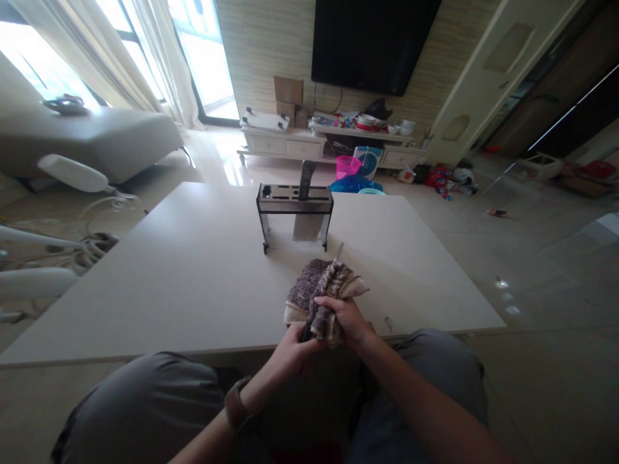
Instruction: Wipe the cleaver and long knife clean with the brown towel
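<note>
A black, slim knife handle [305, 332] is held in the left hand [296, 349], whose grip is closed around it at the near edge of the white, smooth rectangular bench [193, 277]. A brown-and-cream, shaggy fabric cloth [309, 287] is pinched by the right hand [349, 319], the thumb being laid across its folds, and the cloth is bunched over most of the grey metal blade [339, 250], so that only the end is seen beyond the far side of the folds. The cloth is held just over the near edge of the bench (how far the fingertips are pressed beneath it cannot be told, since they are hidden). Farther back on the bench, a black-and-silver, clear-sided knife stand [278, 201] is set upright, and in it a second, broad-bladed knife with a dark handle [305, 179] is slotted, its blade being visible through the clear side below. On the left wrist a brown-strapped watch [236, 405] is worn. Past the bench, a low white wooden cabinet [302, 149] is placed against the wall beneath a black flat television [374, 45], and a bright pink plastic basket [347, 167] is seen before it.
</note>
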The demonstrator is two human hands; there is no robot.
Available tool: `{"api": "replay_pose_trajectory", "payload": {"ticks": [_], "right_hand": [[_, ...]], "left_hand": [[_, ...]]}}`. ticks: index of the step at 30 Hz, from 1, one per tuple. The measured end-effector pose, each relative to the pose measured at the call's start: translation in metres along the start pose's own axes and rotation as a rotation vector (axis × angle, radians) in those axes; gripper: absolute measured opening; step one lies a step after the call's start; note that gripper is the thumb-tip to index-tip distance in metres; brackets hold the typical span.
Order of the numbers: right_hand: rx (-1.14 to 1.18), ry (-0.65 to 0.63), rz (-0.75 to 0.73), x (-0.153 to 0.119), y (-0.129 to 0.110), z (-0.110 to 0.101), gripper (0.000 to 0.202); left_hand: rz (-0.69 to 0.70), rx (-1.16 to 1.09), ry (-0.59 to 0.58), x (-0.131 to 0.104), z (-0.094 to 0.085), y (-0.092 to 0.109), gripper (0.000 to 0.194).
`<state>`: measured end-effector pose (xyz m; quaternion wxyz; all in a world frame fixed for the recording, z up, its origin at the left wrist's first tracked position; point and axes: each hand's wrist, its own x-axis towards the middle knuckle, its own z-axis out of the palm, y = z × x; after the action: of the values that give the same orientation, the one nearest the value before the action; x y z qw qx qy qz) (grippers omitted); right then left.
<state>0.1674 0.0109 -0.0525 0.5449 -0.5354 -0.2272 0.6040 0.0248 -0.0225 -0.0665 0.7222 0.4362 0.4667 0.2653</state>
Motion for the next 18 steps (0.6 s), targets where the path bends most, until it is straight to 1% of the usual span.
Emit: {"api": "replay_pose_trajectory", "payload": {"ticks": [5, 13, 18], "right_hand": [[-0.011, 0.006, 0.008, 0.0010, 0.0015, -0.0004, 0.048], [-0.006, 0.021, 0.022, 0.0006, 0.0001, 0.0011, 0.045], [-0.006, 0.015, 0.024, 0.0005, -0.0002, 0.0016, 0.040]], "left_hand": [[0.002, 0.016, -0.006, -0.0004, 0.0001, 0.0021, 0.036], [-0.004, 0.022, -0.008, 0.0022, -0.0026, -0.0060, 0.038], [-0.022, 0.026, -0.001, 0.0033, -0.0037, -0.0064, 0.042]]}}
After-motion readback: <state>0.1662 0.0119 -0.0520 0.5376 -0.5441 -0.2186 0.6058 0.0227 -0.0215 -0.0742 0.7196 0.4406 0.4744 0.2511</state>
